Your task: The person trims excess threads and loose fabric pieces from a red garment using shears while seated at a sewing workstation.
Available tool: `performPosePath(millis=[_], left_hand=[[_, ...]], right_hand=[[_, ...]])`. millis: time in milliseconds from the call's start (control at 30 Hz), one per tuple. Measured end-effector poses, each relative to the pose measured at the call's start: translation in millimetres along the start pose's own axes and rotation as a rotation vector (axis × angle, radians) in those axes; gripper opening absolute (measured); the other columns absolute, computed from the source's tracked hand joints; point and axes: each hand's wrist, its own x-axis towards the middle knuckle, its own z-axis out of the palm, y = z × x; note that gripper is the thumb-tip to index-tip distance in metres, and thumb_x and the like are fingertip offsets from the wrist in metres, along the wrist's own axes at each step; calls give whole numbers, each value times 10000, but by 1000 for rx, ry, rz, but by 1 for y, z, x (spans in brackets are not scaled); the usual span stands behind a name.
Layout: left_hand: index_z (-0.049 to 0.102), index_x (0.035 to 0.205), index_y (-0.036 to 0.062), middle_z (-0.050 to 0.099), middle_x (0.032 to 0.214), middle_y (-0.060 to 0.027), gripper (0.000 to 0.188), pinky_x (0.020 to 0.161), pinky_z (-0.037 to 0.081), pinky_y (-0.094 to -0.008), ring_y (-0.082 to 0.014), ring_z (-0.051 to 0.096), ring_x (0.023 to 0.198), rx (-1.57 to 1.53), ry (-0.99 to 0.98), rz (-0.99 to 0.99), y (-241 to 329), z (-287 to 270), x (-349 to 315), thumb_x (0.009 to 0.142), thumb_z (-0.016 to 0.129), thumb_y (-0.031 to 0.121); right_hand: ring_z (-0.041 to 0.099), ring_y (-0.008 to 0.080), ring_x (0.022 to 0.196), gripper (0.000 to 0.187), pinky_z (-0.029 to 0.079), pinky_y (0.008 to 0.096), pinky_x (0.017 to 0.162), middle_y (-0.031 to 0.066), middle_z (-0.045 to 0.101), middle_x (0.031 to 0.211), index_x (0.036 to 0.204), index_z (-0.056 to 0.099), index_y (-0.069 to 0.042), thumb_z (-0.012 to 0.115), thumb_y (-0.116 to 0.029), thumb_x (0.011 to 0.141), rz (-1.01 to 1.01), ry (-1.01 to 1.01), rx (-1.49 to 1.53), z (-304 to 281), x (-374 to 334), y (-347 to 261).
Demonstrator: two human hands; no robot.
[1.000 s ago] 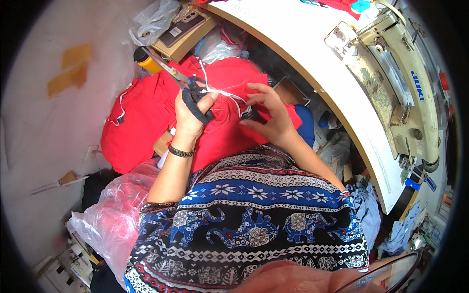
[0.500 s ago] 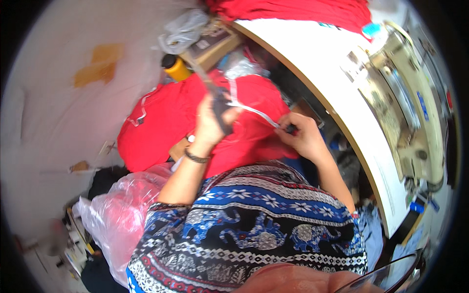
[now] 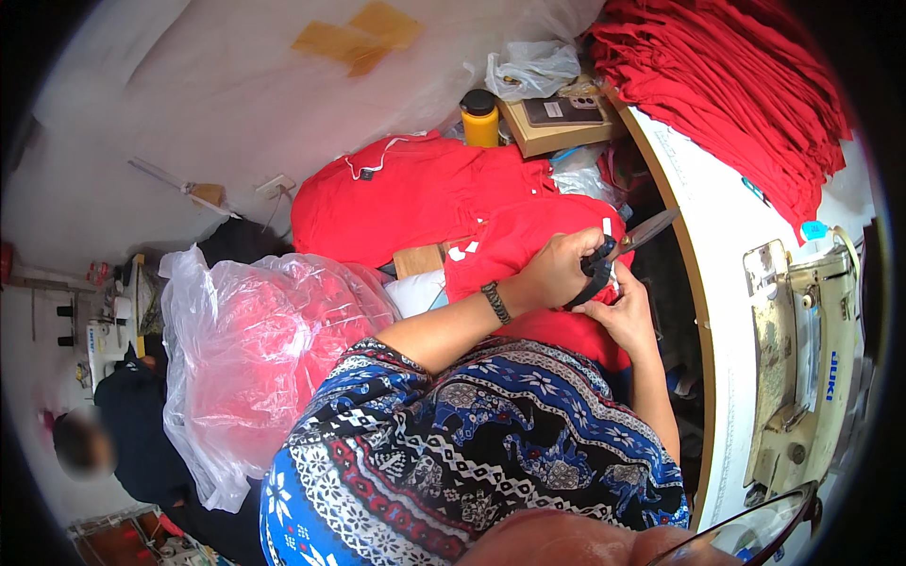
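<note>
My left hand [image 3: 555,272], with a dark bracelet at its wrist, is closed around the black handles of a pair of scissors [image 3: 651,230]. The metal blades point up and to the right, toward the table edge. Right beside it, my right hand [image 3: 630,313] is closed in a pinch near the scissor handles. A bit of white cord [image 3: 618,274] shows at its fingertips, partly hidden by the handles. Under both hands, red cloth [image 3: 566,325] lies across my lap. More red cloth [image 3: 396,203] with a white drawstring spreads out beyond my left arm.
To the right stands a white table [image 3: 703,189] bearing a sewing machine [image 3: 802,368] and a red cloth pile [image 3: 727,94]. A yellow bottle [image 3: 479,125] and a box with a phone [image 3: 563,111] are at the back. A clear bag [image 3: 274,349] and a person in dark clothes [image 3: 142,434] are left.
My view has turned, shifting the scene. The left hand with the scissors has come close to the right hand; the white cord stretched between them before is now mostly hidden.
</note>
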Motion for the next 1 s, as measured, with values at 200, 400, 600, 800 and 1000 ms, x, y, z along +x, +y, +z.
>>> performPosePath(millis=[200, 400, 600, 800, 1000], left_hand=[[514, 880, 16, 599, 766, -22, 171, 594, 450, -236, -37, 540, 717, -67, -10, 10, -8, 0, -2, 811, 671, 26], [518, 905, 14, 594, 782, -22, 224, 622, 457, -241, -54, 546, 734, -69, 18, -17, -1, 6, -1, 782, 705, 26], [534, 947, 34, 584, 833, -14, 325, 651, 461, -261, -81, 549, 765, -51, 11, -136, -3, 9, 3, 744, 779, 98], [523, 942, 60, 553, 819, 20, 293, 613, 438, -206, -53, 524, 726, -56, 66, -92, -4, 12, 5, 767, 757, 39], [523, 942, 70, 545, 765, 38, 294, 555, 412, -185, -39, 517, 659, -87, 68, -90, -6, 18, 8, 764, 740, -19]], right_hand=[[596, 239, 968, 385, 457, 335, 860, 138, 633, 1005, 1084, 623, -15, 712, -59, 712, -32, 110, -77, 0, -3, 11], [580, 253, 941, 314, 443, 326, 846, 124, 601, 965, 1051, 617, 3, 642, -33, 741, -90, 169, -116, -3, -9, 3], [568, 268, 917, 253, 437, 348, 835, 124, 589, 925, 967, 627, 6, 660, -47, 721, -106, 94, -115, -13, -7, 11], [572, 264, 1007, 213, 438, 351, 888, 118, 607, 993, 969, 650, -27, 699, -83, 770, -93, 165, -31, -16, -14, 14], [578, 116, 881, 203, 449, 260, 820, 54, 651, 939, 1005, 657, -12, 700, -50, 810, 42, 153, -33, -19, -21, 10]])
